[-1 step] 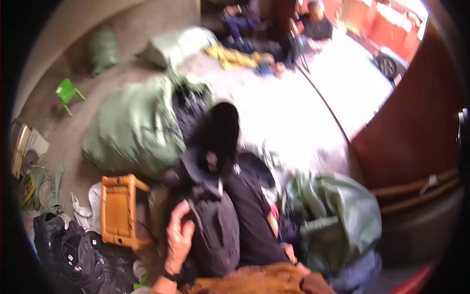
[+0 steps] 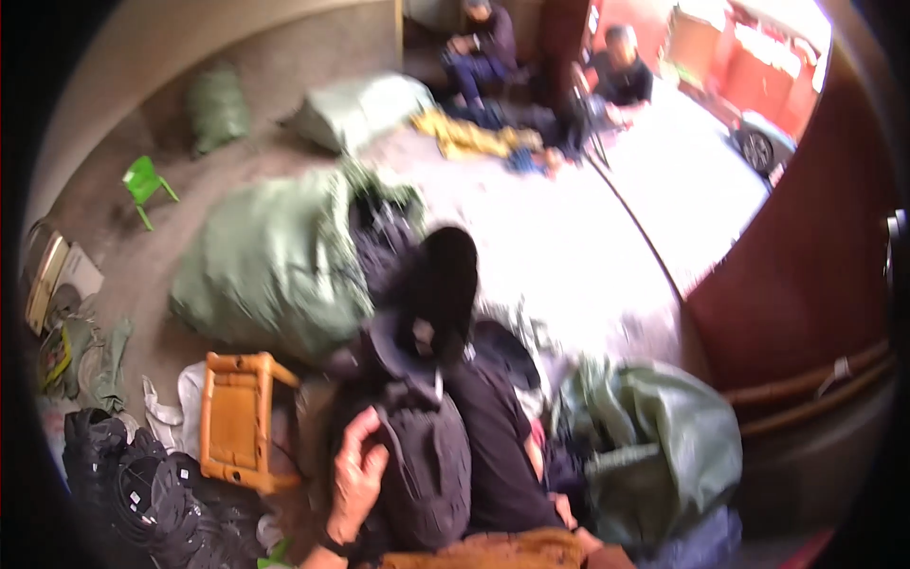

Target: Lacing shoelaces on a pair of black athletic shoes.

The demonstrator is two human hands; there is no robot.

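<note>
A dark fabric item point(image 2: 431, 469), ribbed or folded and perhaps a cap, lies lengthwise on my lap. Beside its left edge is my left hand point(image 2: 360, 479), thumb and forefinger apart; nothing shows between them, and whether it touches the cloth I cannot tell. Past my knees, black brim-like rounded pieces point(image 2: 447, 275) stick up, one with a small pale tag. My right hand point(image 2: 564, 512) rests by my right thigh, its fingers small and partly hidden. Brown cloth point(image 2: 483, 552) covers my waist.
A stuffed green sack point(image 2: 275, 256) with dark goods stands ahead, a wooden stool point(image 2: 237, 422) to the left. Black tagged items point(image 2: 152, 488) are heaped at lower left. A crumpled green sack point(image 2: 654, 446) lies right, near a red door point(image 2: 787, 266). Two people sit far off.
The whole view has shifted slightly down and right, bringing more of the far seated person into sight. My left hand keeps about the same pose beside the dark item.
</note>
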